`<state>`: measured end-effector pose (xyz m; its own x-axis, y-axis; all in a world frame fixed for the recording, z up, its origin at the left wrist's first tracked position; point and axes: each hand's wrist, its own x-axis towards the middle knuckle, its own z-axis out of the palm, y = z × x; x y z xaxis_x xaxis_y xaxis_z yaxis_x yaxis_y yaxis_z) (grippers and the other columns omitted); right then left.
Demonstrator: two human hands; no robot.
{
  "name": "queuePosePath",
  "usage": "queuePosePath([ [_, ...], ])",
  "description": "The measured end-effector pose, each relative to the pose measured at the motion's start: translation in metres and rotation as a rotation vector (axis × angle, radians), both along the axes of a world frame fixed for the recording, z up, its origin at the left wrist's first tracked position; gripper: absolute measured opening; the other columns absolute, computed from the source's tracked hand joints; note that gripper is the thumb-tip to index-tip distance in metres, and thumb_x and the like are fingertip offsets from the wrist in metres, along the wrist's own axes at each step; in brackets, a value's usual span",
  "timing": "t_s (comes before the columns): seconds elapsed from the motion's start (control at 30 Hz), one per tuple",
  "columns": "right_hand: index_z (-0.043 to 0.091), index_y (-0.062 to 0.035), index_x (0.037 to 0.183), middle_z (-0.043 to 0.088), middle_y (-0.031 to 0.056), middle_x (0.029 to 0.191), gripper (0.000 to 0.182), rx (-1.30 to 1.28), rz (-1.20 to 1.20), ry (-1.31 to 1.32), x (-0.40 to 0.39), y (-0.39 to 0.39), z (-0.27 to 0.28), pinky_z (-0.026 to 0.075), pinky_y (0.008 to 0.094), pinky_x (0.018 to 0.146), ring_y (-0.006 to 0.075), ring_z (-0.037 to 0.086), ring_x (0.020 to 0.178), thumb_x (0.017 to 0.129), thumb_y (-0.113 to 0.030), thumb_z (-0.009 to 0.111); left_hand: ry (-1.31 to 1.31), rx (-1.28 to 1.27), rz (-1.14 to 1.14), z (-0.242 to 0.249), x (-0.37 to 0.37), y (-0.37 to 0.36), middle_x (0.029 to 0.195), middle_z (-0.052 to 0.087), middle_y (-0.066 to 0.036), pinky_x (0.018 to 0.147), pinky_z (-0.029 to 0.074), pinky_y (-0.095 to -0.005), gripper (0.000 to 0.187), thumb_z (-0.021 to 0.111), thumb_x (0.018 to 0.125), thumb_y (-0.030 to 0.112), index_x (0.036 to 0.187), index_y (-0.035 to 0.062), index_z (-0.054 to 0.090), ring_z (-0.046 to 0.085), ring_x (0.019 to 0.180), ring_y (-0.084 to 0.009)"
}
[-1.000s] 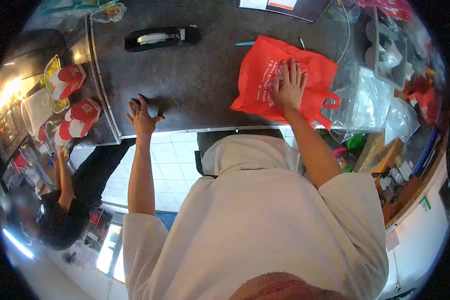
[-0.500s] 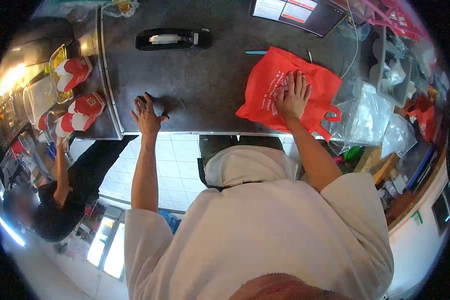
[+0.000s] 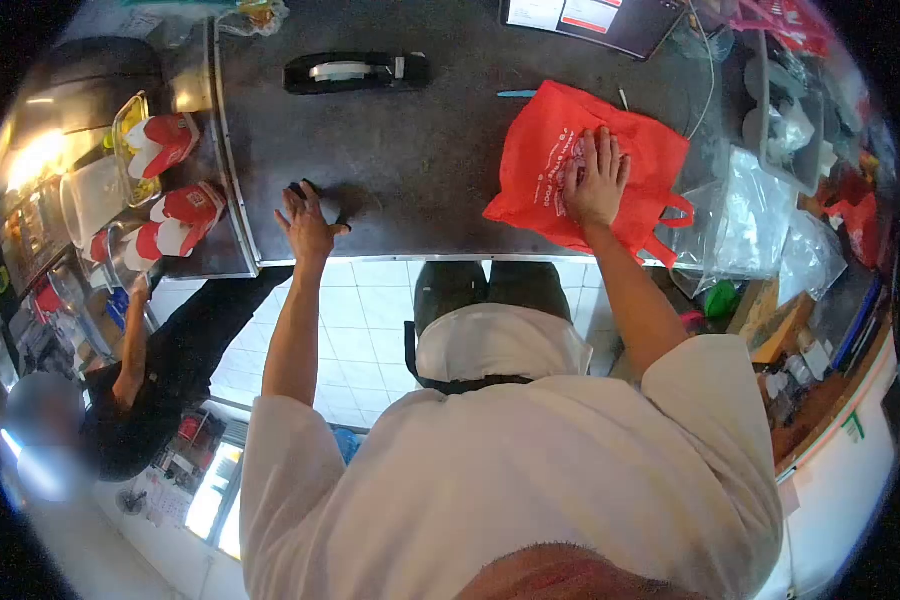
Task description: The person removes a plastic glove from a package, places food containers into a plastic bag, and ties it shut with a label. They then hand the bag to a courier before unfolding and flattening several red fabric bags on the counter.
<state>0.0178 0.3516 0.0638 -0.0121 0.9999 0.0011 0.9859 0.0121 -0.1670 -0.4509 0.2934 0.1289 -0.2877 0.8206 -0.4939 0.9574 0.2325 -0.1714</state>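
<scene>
On the dark table (image 3: 420,190) a red bag (image 3: 530,165) with white print lies flat, its handles toward the front edge. My right hand (image 3: 595,185) rests open on top of the bag, fingers stretched away from me. Far to its left, my left hand (image 3: 310,222) is spread on the table near the front edge and holds nothing. A black tape dispenser (image 3: 355,73) sits farther back, and a blue pen-like item (image 3: 516,94) lies beside the bag's back left corner.
A laptop (image 3: 600,22) stands at the back. Clear plastic bags (image 3: 750,215) and a grey tray (image 3: 805,150) are at right. Red-and-white cartons (image 3: 188,205) stand at left, where a co-worker in black (image 3: 170,370) reaches toward them.
The view has shifted slightly, so the table and bag sit a little differently in it. Both my hands keep their places, the right on the bag and the left on the table.
</scene>
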Motion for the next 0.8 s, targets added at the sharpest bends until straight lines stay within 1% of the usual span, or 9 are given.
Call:
queuePosePath([
  [0.03,0.041,-0.0162,0.150,0.031,0.0094,0.160,0.062,0.018,0.003,0.013,0.000,0.001,0.000,0.016,0.0553,0.120,0.0294,0.028,0.147,0.093,-0.039,0.050,0.028,-0.017,-0.042,-0.009,-0.007,-0.004,0.157,0.023,-0.033,0.117,0.010,-0.0641,0.128,0.085,0.061,0.049,0.156,0.0006,0.014,0.011,0.151,-0.0401],
  [0.13,0.043,-0.0163,0.149,0.032,0.0090,0.159,0.061,0.079,0.002,0.035,0.002,-0.001,-0.001,0.018,0.0550,0.120,0.0296,0.030,0.147,0.093,-0.039,0.051,0.009,-0.007,-0.067,-0.010,-0.010,-0.006,0.157,0.021,-0.034,0.117,0.010,-0.0646,0.130,0.085,0.061,0.051,0.156,0.0000,0.013,0.010,0.151,-0.0412],
  [0.17,0.043,-0.0164,0.148,0.033,0.0089,0.159,0.061,0.096,0.005,0.035,0.002,-0.002,-0.002,0.019,0.0548,0.120,0.0297,0.031,0.146,0.092,-0.039,0.052,-0.030,0.000,-0.077,-0.009,-0.013,-0.007,0.156,0.020,-0.035,0.117,0.009,-0.0650,0.132,0.085,0.061,0.053,0.156,-0.0028,0.011,0.009,0.151,-0.0432],
  [0.3,0.046,-0.0162,0.146,0.035,0.0088,0.158,0.058,0.128,-0.005,0.044,0.002,-0.006,-0.006,0.020,0.0538,0.120,0.0302,0.033,0.145,0.093,-0.039,0.052,-0.028,-0.049,-0.091,-0.010,-0.015,-0.006,0.155,0.018,-0.038,0.116,0.008,-0.0663,0.132,0.084,0.063,0.054,0.154,-0.0075,0.011,0.009,0.150,-0.0454],
  [0.4,0.048,-0.0162,0.145,0.036,0.0092,0.157,0.057,0.156,-0.005,0.055,0.002,-0.008,-0.008,0.021,0.0532,0.119,0.0305,0.034,0.144,0.093,-0.039,0.052,-0.051,-0.023,-0.097,-0.012,-0.017,-0.007,0.155,0.018,-0.038,0.116,0.008,-0.0664,0.132,0.085,0.062,0.052,0.154,-0.0082,0.011,0.008,0.150,-0.0456],
  [0.43,0.047,-0.0162,0.145,0.037,0.0093,0.157,0.057,0.159,-0.006,0.050,0.002,-0.008,-0.008,0.021,0.0531,0.119,0.0305,0.035,0.144,0.093,-0.039,0.052,-0.062,-0.042,-0.089,-0.008,-0.014,-0.004,0.155,0.016,-0.039,0.116,0.008,-0.0665,0.132,0.087,0.062,0.049,0.153,-0.0098,0.012,0.009,0.150,-0.0464],
  [0.53,0.047,-0.0161,0.145,0.037,0.0094,0.157,0.058,0.164,-0.003,0.046,0.001,-0.008,-0.008,0.022,0.0529,0.119,0.0304,0.035,0.144,0.093,-0.039,0.052,-0.070,0.021,-0.131,-0.011,-0.016,-0.007,0.155,0.018,-0.039,0.116,0.008,-0.0659,0.131,0.089,0.060,0.046,0.152,-0.0111,0.015,0.010,0.150,-0.0468],
  [0.63,0.047,-0.0158,0.145,0.037,0.0096,0.156,0.057,0.173,-0.004,0.061,0.002,-0.007,-0.009,0.022,0.0529,0.119,0.0301,0.035,0.144,0.093,-0.038,0.052,-0.077,0.015,-0.116,-0.011,-0.016,-0.004,0.153,0.022,-0.039,0.116,0.009,-0.0649,0.132,0.088,0.057,0.048,0.152,-0.0112,0.017,0.012,0.149,-0.0473],
  [0.8,0.048,-0.0151,0.143,0.038,0.0103,0.156,0.054,0.171,-0.002,0.081,-0.001,-0.008,-0.005,0.022,0.0525,0.119,0.0300,0.034,0.144,0.094,-0.037,0.051,-0.084,0.034,-0.138,-0.014,-0.018,-0.005,0.151,0.026,-0.040,0.117,0.011,-0.0644,0.130,0.087,0.057,0.048,0.150,-0.0122,0.020,0.013,0.149,-0.0476],
])
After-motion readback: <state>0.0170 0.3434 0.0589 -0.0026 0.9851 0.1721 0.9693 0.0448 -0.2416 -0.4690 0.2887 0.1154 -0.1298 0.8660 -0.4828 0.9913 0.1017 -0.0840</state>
